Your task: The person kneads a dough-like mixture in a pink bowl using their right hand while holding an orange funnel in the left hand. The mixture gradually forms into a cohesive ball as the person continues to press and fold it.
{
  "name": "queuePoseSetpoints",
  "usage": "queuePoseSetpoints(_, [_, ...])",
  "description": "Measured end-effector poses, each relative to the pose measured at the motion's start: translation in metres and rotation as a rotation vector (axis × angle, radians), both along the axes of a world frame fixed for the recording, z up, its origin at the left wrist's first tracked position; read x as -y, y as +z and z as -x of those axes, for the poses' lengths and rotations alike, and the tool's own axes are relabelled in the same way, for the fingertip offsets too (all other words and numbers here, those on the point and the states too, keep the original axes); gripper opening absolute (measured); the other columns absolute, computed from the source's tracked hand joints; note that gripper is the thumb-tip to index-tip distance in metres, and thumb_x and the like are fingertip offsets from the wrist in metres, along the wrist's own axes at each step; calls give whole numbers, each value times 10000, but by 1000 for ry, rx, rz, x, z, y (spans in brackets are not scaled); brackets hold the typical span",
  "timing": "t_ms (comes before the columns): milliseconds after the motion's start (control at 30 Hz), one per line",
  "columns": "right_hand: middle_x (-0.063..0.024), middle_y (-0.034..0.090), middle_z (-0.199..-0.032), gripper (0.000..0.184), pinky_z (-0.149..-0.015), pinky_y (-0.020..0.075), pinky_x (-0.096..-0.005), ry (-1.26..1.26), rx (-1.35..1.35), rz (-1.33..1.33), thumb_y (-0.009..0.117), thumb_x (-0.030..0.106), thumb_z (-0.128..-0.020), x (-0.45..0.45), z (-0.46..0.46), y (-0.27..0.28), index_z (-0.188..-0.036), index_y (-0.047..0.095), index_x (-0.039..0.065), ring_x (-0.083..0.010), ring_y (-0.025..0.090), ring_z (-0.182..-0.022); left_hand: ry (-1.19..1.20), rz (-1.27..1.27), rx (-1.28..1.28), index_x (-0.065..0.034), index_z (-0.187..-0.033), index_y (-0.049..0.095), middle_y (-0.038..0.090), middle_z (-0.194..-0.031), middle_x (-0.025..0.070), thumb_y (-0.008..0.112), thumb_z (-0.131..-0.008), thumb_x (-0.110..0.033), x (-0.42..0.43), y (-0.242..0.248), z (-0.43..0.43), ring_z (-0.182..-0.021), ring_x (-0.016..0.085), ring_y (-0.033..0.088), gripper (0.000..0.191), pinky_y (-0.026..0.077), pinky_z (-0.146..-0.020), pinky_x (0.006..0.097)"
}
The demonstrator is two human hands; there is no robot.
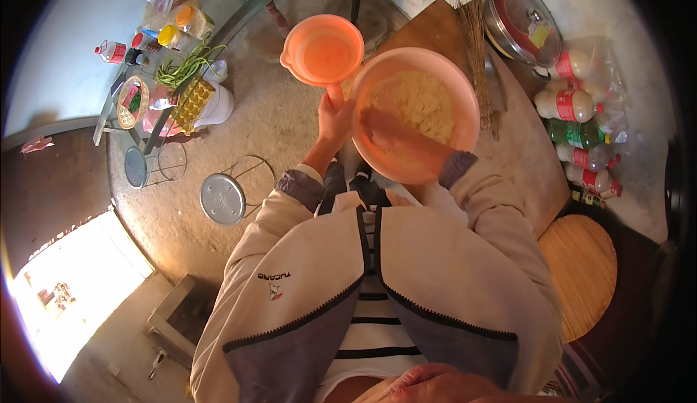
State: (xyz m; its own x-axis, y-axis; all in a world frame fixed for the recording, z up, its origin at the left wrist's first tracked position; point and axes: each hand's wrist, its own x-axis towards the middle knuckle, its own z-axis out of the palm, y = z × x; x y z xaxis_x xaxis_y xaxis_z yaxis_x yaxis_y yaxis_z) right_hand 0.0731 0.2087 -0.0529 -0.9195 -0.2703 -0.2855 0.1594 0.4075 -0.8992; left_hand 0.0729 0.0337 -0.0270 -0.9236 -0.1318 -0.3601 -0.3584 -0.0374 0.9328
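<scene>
My left hand (335, 121) is closed around the handle of an orange plastic dipper (322, 49), held just left of a large pink-orange plastic basin (416, 169). Inside the dipper nothing can be told apart but its rings and bottom. Pale yellow, crumbly dough or moistened flour (427, 103) lies in the basin. My right hand (384, 128) reaches into the basin from the lower right and touches its left inner side beside the dough. The fingers there are blurred, and whether they hold any dough is not visible. The basin is at the left edge of a wooden board.
Right of the basin are a straw whisk broom (476, 49), a cleaver (494, 84), a lidded steel pan (523, 19) and several plastic bottles (569, 105). A round wooden board (580, 272) is at lower right. A metal stool (222, 199) stands on the floor at left, near a table with jars and green vegetables (182, 68).
</scene>
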Motion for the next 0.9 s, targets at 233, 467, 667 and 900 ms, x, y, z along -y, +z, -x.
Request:
queuePoseSetpoints(233, [-129, 684, -746, 201, -628, 495, -410, -595, -458, -201, 550, 160, -909, -114, 87, -71, -900, 695, 22, -276, 662, -684, -79, 102, -51, 35, -1130, 537, 638, -1008, 130, 714, -835, -230, 2, 0, 4, -905, 214, 623, 435, 518, -792, 364])
queuePoseSetpoints(467, [-228, 687, -870, 220, -704, 514, -479, -153, -370, -663, 572, 219, -913, -31, 62, -51, -921, 671, 23, -357, 681, -846, -97, 89, -85, 35, -1187, 521, 638, -1051, 135, 716, -837, -191, -4, -2, 3, -958, 221, 628, 460, 521, -820, 369])
queuePoseSetpoints(667, [-210, 691, -947, 221, -774, 511, -486, 257, -370, -600, 608, 231, -885, 1, -43, -10, -943, 689, 34, -341, 675, -922, -62, -39, 1, 30, -1199, 524, 636, -1039, 112, 735, -833, -174, -1, 18, 6, -957, 185, 623, 469, 523, -810, 330])
queuePoseSetpoints(900, [-188, 696, -1037, 239, -856, 507, -495, 122, -525, -837, 649, 245, -852, -66, 52, -11, -970, 710, 46, -323, 668, -1010, -102, 68, -18, 10, -1246, 542, 630, -1089, 77, 736, -850, -182, 5, -4, -3, -972, 157, 618, 481, 524, -825, 321])
